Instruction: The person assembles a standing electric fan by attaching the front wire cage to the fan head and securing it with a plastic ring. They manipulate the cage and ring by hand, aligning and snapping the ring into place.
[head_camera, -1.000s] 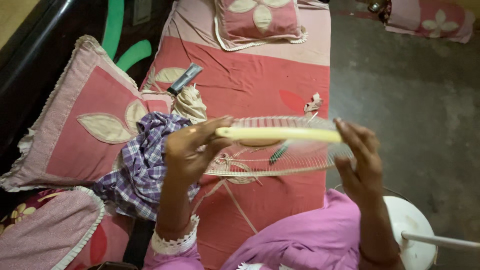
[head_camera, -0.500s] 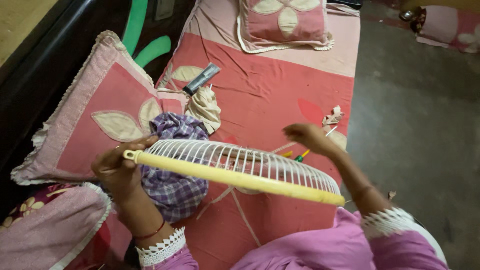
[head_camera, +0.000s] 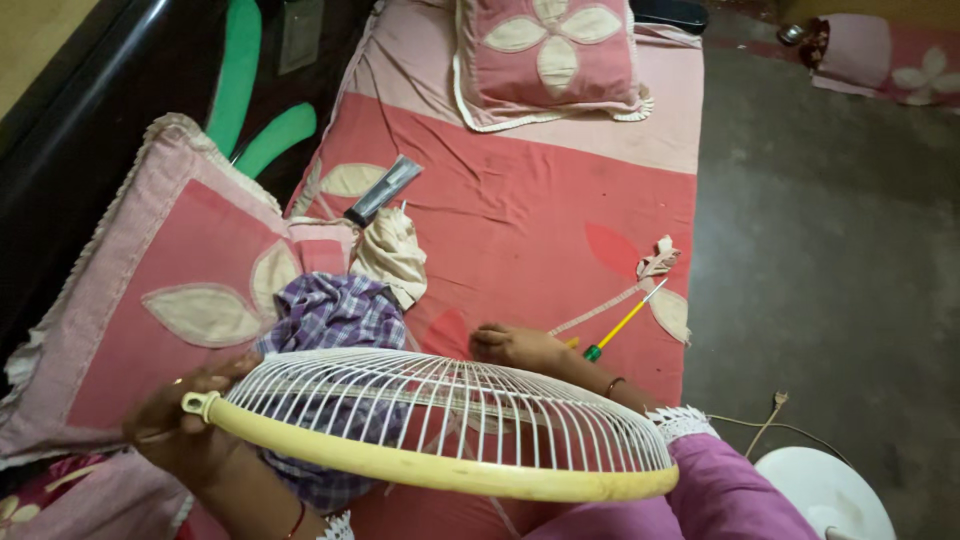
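On a bed (head_camera: 520, 215) spread with a wrinkled red sheet, a domed fan guard (head_camera: 440, 425) of thin white wire ribs with a thick cream plastic rim is held low near the camera, tilted so the rim faces the viewer. The left hand (head_camera: 185, 430) grips the rim at its left end, fingers curled round it beside a small lug. The right hand (head_camera: 515, 347) lies past the guard on the sheet, fingers curled loosely, close to a screwdriver (head_camera: 620, 323) with a yellow shaft and green tip; whether it holds anything I cannot tell. Under the guard sits a crumpled purple checked cloth (head_camera: 335, 315), with a beige cloth bundle (head_camera: 392, 255) and a flat grey oblong pack (head_camera: 383, 189) just above it. Pink frilled pillows (head_camera: 150, 290) with cream petal appliqué lie left and at the bed's head. A round white base (head_camera: 825, 495) stands on the grey floor.
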